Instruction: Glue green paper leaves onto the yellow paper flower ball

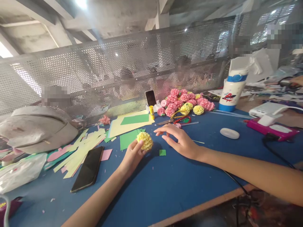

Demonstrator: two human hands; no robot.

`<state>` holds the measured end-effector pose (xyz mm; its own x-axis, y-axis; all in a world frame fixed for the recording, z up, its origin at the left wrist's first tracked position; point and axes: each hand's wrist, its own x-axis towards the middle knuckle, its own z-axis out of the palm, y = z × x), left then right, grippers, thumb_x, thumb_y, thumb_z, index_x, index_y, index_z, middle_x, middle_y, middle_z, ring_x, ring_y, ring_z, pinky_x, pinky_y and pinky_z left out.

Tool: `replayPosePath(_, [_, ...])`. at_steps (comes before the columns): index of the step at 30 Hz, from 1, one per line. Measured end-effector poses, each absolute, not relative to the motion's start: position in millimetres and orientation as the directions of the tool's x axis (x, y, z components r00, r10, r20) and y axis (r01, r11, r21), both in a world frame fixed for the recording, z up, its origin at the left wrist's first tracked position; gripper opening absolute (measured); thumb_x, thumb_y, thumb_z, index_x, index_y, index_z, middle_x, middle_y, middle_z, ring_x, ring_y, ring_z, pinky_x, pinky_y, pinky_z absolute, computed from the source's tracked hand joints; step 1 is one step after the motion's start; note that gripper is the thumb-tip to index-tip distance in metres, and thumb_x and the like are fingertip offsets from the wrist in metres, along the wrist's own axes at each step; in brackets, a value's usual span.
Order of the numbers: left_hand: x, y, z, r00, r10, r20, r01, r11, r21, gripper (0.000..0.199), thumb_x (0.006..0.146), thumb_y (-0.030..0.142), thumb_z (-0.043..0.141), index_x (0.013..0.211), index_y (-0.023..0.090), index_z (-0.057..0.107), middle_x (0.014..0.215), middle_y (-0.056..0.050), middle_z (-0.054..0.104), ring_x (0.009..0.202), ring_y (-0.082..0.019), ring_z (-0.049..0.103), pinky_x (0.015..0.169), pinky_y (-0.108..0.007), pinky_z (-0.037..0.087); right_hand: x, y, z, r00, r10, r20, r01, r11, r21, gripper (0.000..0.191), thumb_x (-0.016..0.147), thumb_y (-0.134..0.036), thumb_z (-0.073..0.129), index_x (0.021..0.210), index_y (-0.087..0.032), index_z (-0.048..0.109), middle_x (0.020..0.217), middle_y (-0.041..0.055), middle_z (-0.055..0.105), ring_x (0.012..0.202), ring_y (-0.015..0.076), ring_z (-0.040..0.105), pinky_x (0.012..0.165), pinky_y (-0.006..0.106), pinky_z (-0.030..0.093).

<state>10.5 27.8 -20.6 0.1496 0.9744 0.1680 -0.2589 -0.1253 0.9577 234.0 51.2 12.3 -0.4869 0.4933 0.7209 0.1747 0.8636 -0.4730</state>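
A round, ruffled yellow paper flower is pinched between the thumb and fingers of my left hand, above the blue table. To its right, my right hand hovers with fingers apart and nothing in them. Green paper lies partly behind my left hand. A small green square rests on the table between and below the hands. Scissors lie just beyond my right hand, near a yellow glue stick.
Pink flowers are heaped at the back, beside a white bottle. Paper strips and a black phone lie left, near a pale bag. A white mouse and magenta power strip sit right.
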Motion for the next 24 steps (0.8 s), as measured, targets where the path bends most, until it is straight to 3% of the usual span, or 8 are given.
replayPosePath(5, [3, 33, -22, 0.194, 0.970, 0.145, -0.251, -0.094, 0.963, 0.045, 0.083, 0.053, 0.071, 0.108, 0.015, 0.069, 0.107, -0.009, 0.071, 0.096, -0.019, 0.067, 0.093, -0.033, 0.052, 232, 49, 10, -0.493, 0.511, 0.704, 0.210, 0.855, -0.474, 0.032, 0.097, -0.013, 0.049, 0.124, -0.026, 0.059, 0.108, 0.0022, 0.068, 0.099, 0.0164, 0.060, 0.086, 0.031, 0.049])
replayPosePath(11, [11, 16, -14, 0.334, 0.933, 0.133, -0.089, -0.109, 0.990, 0.053, 0.080, 0.049, 0.076, 0.117, 0.013, 0.066, 0.106, -0.009, 0.072, 0.093, -0.020, 0.065, 0.083, -0.027, 0.051, 227, 47, 7, -0.480, 0.648, 0.592, 0.139, 0.722, -0.678, 0.023, 0.097, -0.026, 0.053, 0.119, -0.021, 0.058, 0.111, 0.0067, 0.065, 0.099, 0.0175, 0.062, 0.083, 0.031, 0.051])
replayPosePath(17, [19, 8, -7, 0.417, 0.898, 0.139, 0.036, -0.170, 0.985, 0.053, 0.077, 0.047, 0.079, 0.116, 0.015, 0.064, 0.106, -0.007, 0.071, 0.098, -0.023, 0.065, 0.086, -0.031, 0.052, 226, 50, 6, -0.467, 0.713, 0.523, 0.143, 0.645, -0.750, 0.013, 0.094, -0.032, 0.058, 0.093, -0.020, 0.062, 0.095, 0.0037, 0.064, 0.087, 0.0169, 0.060, 0.075, 0.030, 0.048])
replayPosePath(24, [16, 12, -12, 0.421, 0.894, 0.153, 0.184, -0.249, 0.951, 0.048, 0.080, 0.041, 0.074, 0.119, 0.016, 0.061, 0.116, -0.010, 0.068, 0.106, -0.026, 0.064, 0.095, -0.036, 0.050, 226, 54, 4, -0.451, 0.735, 0.506, 0.126, 0.613, -0.780, 0.014, 0.090, -0.031, 0.062, 0.081, -0.020, 0.063, 0.083, 0.0014, 0.064, 0.079, 0.0161, 0.060, 0.069, 0.029, 0.047])
